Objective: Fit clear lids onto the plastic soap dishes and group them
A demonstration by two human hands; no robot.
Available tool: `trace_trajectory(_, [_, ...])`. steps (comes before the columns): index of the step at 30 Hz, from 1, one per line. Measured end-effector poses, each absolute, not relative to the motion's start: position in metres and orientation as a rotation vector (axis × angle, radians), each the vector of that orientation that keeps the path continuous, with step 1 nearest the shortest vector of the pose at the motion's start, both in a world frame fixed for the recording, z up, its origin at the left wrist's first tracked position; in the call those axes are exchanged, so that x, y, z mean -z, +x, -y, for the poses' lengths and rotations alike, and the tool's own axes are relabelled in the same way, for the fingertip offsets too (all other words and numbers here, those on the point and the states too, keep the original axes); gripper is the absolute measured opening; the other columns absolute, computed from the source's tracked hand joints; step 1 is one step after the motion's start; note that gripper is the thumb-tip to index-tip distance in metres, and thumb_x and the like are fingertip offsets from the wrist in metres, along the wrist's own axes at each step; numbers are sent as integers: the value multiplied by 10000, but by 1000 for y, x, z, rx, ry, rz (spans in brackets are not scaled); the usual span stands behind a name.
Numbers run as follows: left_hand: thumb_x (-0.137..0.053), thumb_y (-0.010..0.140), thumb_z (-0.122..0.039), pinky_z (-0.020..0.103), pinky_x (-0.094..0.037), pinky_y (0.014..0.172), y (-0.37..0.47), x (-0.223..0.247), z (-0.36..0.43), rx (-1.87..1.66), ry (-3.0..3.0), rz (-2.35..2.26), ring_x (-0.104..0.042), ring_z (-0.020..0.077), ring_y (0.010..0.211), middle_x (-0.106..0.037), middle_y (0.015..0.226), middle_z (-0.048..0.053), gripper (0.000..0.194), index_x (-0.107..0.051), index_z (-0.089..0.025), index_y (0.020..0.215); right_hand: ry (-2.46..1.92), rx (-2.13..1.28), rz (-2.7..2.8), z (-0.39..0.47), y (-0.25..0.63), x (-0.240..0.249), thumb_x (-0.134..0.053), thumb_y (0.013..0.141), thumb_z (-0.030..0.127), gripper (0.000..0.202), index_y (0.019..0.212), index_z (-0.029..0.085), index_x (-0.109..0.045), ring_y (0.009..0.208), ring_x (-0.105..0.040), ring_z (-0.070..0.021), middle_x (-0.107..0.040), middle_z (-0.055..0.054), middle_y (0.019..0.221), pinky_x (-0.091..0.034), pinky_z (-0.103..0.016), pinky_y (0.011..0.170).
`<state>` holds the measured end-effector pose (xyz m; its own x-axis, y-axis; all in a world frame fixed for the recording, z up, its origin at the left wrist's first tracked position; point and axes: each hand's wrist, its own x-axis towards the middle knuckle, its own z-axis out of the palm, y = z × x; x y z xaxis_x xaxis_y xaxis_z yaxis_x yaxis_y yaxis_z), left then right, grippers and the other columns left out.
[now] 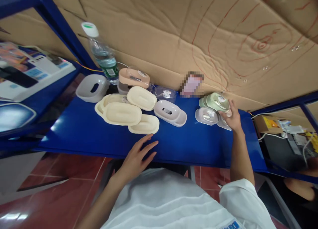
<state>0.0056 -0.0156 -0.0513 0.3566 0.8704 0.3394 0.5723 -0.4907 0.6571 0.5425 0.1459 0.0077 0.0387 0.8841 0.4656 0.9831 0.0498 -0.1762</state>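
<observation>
My right hand (232,118) has its thumb and fingers around the right end of a pale green soap box (217,102), which rests on top of other boxes. Below it lie a light grey soap box (206,116) with a sticker and another grey one (224,123), partly hidden by the hand. My left hand (139,156) hangs open near the table's front edge, fingers spread, holding nothing. Just beyond its fingertips is a cream soap tray (144,124), beside a larger cream tray (121,114) and a third cream piece (142,98).
White slotted trays (167,110) and a white tub (90,88) sit on the blue table (188,143). Behind stand a peach soap box (134,77), clear covers (166,94) and a water bottle (105,58). A cardboard wall (159,33) closes off the back.
</observation>
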Motion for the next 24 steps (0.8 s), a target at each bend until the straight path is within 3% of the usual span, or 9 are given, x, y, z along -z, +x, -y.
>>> trace_trajectory(3, [-622,1065,-258,474,-552,1173,-5,48,9,-996,2227,-1419,-630,278,1406,-595,1566,108,552,-483,-336,1594,-1790,276,1899,-136,513,-4,-617,1014,693,902,1652,81,-439,1621,-375,-403,-397,-319,1696,-358,-592,1289])
trace_trajectory(5, [-628,1059,-265,545,-499,1198,-9,45,0,-970,2270,-1559,-604,322,1436,-623,1549,125,592,-448,-316,1621,-1655,275,1960,-123,473,-4,-573,1068,618,765,1671,176,-412,1633,-350,-390,-371,-229,1741,-319,-672,1299])
trace_trajectory(8, [-621,1059,-261,647,-382,1233,-7,42,-14,-852,2374,-1652,-591,371,1450,-687,1488,120,478,-556,-294,1531,-1370,120,2229,-112,400,-9,-554,1109,433,482,1561,267,-575,1558,-482,-330,-517,-128,1672,-411,-602,1270])
trace_trajectory(11, [-605,1061,-225,629,-355,1234,1,41,-18,-770,2446,-1560,-651,339,1379,-758,1372,90,336,-671,-287,1384,-1176,-84,2425,-128,341,-24,-446,1147,326,404,1484,265,-661,1445,-608,-276,-662,-96,1542,-495,-520,1212])
trace_trajectory(16, [-586,1054,-153,554,-423,1198,11,44,-2,-755,2490,-1412,-732,264,1221,-786,1308,67,320,-718,-289,1312,-1219,-182,2544,-167,290,-44,-447,1158,454,450,1443,206,-691,1361,-672,-311,-726,-109,1453,-533,-515,1148])
trace_trajectory(20, [-593,1051,-149,495,-504,1164,1,50,8,-836,2471,-1447,-701,267,1297,-745,1385,101,327,-714,-269,1330,-1306,-76,2624,-157,263,-32,-664,1042,588,645,1572,230,-580,1453,-585,-402,-565,-153,1637,-520,-574,1142])
trace_trajectory(22, [-610,1047,-163,493,-520,1170,-6,53,8,-864,2451,-1454,-660,282,1370,-714,1437,116,308,-720,-263,1317,-1301,-42,2617,-147,258,-25,-739,1005,551,653,1554,228,-596,1457,-580,-405,-565,-162,1634,-513,-570,1146])
trace_trajectory(24, [-620,1041,-160,503,-517,1187,-11,54,6,-876,2442,-1418,-640,287,1400,-698,1464,116,274,-735,-258,1270,-1272,-36,2552,-136,261,-23,-712,1039,479,512,1483,231,-654,1410,-630,-359,-656,-146,1542,-490,-552,1176])
